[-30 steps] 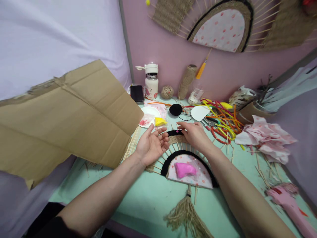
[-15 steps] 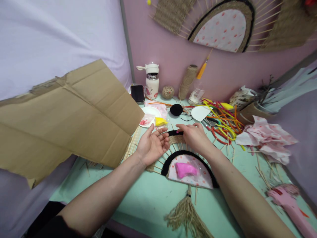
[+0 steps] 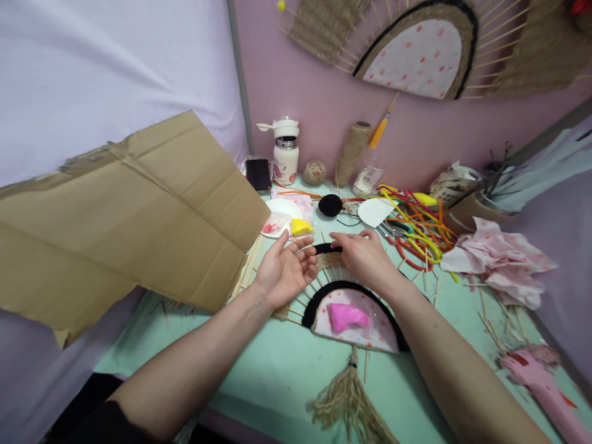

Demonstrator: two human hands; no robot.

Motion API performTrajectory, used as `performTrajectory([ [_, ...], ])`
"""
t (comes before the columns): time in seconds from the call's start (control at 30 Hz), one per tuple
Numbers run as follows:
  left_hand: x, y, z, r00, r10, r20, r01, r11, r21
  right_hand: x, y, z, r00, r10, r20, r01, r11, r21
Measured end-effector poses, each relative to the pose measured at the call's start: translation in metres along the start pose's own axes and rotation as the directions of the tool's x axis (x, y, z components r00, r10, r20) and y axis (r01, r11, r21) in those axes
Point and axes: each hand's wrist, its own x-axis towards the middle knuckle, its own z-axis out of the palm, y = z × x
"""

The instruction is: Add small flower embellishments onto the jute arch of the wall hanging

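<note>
a mint-green table [image 3: 277, 376] runs back to a pink wall [image 3: 319, 92], with white cloth [image 3: 115, 68] on the left and a big cardboard sheet [image 3: 124, 209] slanting over the table's left side. the half-round fan piece [image 3: 356, 320] of sticks, jute and black trim lies flat at the near middle, its jute tassel [image 3: 349, 401] reaching toward the near edge; a pink lump [image 3: 346, 316] sits on its dotted centre.

the left hand [image 3: 285, 271] rests palm-up and spread wide on the fan's left sticks, holding nothing. the right hand [image 3: 365, 259] lies palm-down on the upper black band, fingers curled narrow; it seems to pinch something pink at the fingertips, too small to tell.

the far edge is crowded: a white flask [image 3: 285, 153], a twine cone [image 3: 352, 151], coloured wires [image 3: 411, 222]. crumpled dotted paper [image 3: 499, 259] and a pink glue gun [image 3: 546, 382] fill the right. bare table shows in front of the tassel and below the cardboard.
</note>
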Motion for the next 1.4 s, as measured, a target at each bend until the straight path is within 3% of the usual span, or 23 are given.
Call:
performTrajectory([
  [1.23, 0.000, 0.000, 0.000, 1.000, -0.003, 0.004, 0.003, 1.000, 0.010, -0.002, 0.002, -0.001, 1.000, -0.003, -0.003, 0.003, 1.000, -0.014],
  [1.33, 0.000, -0.003, 0.001, 0.999, 0.040, 0.005, -0.040, 0.995, 0.091, -0.002, 0.006, -0.006, 1.000, 0.013, -0.018, -0.013, 1.000, -0.003],
  [1.4, -0.002, -0.009, 0.001, 0.988, 0.150, 0.024, -0.151, 0.948, 0.280, -0.004, 0.010, -0.014, 0.998, 0.043, -0.053, -0.042, 0.999, 0.026],
])
